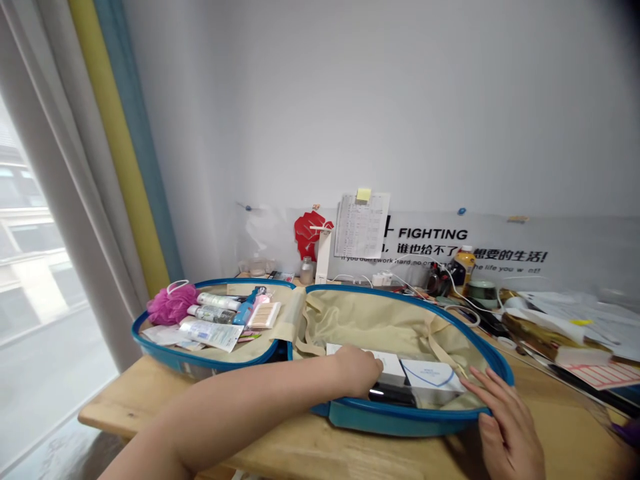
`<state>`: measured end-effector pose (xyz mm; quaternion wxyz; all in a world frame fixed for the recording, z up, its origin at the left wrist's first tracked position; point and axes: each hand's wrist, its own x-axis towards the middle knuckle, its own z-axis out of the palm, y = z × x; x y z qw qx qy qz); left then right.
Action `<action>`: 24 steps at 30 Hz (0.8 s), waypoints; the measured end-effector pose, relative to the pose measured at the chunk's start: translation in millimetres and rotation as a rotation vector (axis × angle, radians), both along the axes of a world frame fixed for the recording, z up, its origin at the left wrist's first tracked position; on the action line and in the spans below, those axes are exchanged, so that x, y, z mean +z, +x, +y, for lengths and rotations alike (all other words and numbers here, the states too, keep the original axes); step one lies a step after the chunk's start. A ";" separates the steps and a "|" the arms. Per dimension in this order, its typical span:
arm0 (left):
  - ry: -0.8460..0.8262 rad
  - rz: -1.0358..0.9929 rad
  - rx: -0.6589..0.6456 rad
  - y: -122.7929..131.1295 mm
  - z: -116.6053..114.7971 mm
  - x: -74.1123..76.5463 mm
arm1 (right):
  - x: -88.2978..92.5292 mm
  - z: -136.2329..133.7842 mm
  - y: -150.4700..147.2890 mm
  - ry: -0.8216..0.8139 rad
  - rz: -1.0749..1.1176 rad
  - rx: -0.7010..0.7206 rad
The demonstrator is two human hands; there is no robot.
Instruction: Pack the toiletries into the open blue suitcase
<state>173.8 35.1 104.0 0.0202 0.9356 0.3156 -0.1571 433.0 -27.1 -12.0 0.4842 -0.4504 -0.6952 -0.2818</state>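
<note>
Open blue hard-shell suitcase (415, 415) lies flat on a wooden table (320, 453), its two halves side by side, the hinge side at 12 o'clock. Beige lining (380, 320) covers the inside of the right half, crossed by beige straps (435, 337).

Left hand (357, 371) enters from 8 o'clock, passes over the near rim and sits at 6 o'clock in the right half. Its fingers are curled into a narrow shape, against the edge of a white card (385, 360) and just above a black item (393, 395); whether it holds either cannot be told. Right hand (506, 427) is at 4 o'clock, fingers spread wide on the blue rim, holding nothing. A white box with a blue curve (431, 377) lies between the hands.

Left half of the suitcase, packed: pink mesh bath puff (173, 304) at 9 o'clock, white tube (219, 301), silver-and-white tube (211, 315), packet of cotton swabs (263, 315), flat white tube (213, 335).

Beyond the suitcase at 1 o'clock, a juice bottle (463, 270) stands among tangled white cables (415, 277). Loose papers (575, 320) lie on the table at 3 o'clock. A "FIGHTING" poster (433, 233) is fixed to the wall.
</note>
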 end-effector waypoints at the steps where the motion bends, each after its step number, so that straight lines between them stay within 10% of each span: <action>1: 0.017 0.008 -0.003 1.1 0.0 -0.8 | -0.6 0.4 0.6 -0.003 0.005 0.000; 8: -0.054 -0.083 -0.006 -17.9 8.1 11.6 | -0.2 0.3 0.3 -0.007 -0.003 -0.008; 15: 0.171 -0.415 0.374 -130.3 50.6 52.2 | 0.6 -0.2 -0.5 0.001 -0.038 0.000; 24: 0.040 -0.095 0.610 -220.3 87.5 12.7 | -0.6 0.0 -1.0 -0.009 -0.013 -0.010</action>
